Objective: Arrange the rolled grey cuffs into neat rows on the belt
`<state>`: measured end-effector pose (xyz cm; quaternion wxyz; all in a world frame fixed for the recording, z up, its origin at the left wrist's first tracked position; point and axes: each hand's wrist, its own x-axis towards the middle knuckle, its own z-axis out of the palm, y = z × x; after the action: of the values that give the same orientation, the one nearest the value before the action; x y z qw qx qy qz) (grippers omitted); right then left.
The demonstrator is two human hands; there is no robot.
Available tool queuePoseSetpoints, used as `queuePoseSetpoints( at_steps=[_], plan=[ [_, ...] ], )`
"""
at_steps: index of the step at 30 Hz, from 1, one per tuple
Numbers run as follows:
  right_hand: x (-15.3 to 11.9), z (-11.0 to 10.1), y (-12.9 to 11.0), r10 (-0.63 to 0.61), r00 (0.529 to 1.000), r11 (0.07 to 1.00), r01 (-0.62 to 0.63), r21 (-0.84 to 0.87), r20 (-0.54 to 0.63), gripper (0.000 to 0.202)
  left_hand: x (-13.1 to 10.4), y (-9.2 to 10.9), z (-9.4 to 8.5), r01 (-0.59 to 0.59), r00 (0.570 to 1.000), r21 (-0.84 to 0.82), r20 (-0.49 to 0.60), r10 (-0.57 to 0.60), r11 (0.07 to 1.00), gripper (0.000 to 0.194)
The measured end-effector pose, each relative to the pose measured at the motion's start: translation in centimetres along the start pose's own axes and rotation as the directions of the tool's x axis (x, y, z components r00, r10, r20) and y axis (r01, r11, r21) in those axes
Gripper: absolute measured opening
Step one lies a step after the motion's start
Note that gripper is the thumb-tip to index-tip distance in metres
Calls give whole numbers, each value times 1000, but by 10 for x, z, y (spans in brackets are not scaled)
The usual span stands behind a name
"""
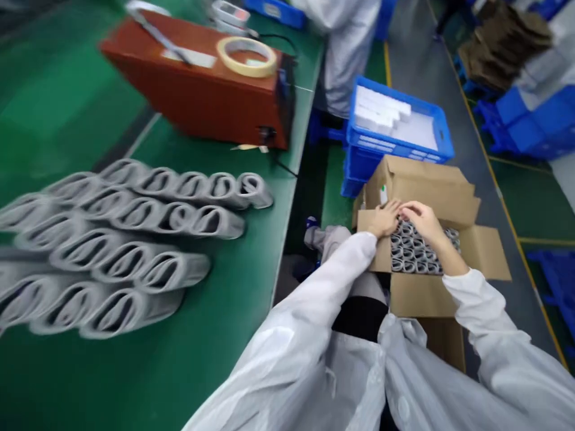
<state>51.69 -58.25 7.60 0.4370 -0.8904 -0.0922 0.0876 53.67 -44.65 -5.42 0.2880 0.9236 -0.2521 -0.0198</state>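
Observation:
An open cardboard box (422,294) stands to the right of the green table, with many grey rolled pieces (411,254) packed upright in rows inside. My left hand (385,220) lies at the box's left back edge, its fingers reaching over the packed rolls. Close beside it, my right hand (421,220) is over the box with bent fingers, the fingertips near those of my left hand. Whether anything small is between the right fingers is too blurred to tell. More grey rolls (173,272) lie in several rows on the table at the left.
The green table (215,359) holds a red-brown case (215,105) with a tape roll (247,57) on top. Beyond the box is a blue crate (442,134) of white boxes. Another person in white (348,66) stands at the table's far side.

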Motion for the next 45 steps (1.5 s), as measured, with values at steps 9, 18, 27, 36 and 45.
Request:
queuePoseSetpoints(
  at_steps=[9, 18, 27, 36, 45],
  plan=[
    [-51, -30, 169, 172, 943, 890, -273, -364, -286, 39, 4, -16, 26, 42, 998, -82, 41, -39, 996, 88],
    [-44, -5, 169, 166, 983, 794, -181, -581, -80, 60, 4, -17, 29, 56, 998, -80, 26, -54, 995, 87],
    [-7, 26, 137, 483, 872, 701, -435, -565, -72, 67, 5, -17, 26, 70, 997, -84, 45, -66, 994, 84],
    [42, 46, 107, 713, 670, 542, -714, -443, -207, 64, -3, 1, 2, 73, 989, -27, 130, -69, 997, 74],
    [-23, 18, 76, 473, 763, 704, -628, -331, -442, 49, 10, 26, -112, -21, 943, 26, 334, 12, 999, 74]
  ],
)
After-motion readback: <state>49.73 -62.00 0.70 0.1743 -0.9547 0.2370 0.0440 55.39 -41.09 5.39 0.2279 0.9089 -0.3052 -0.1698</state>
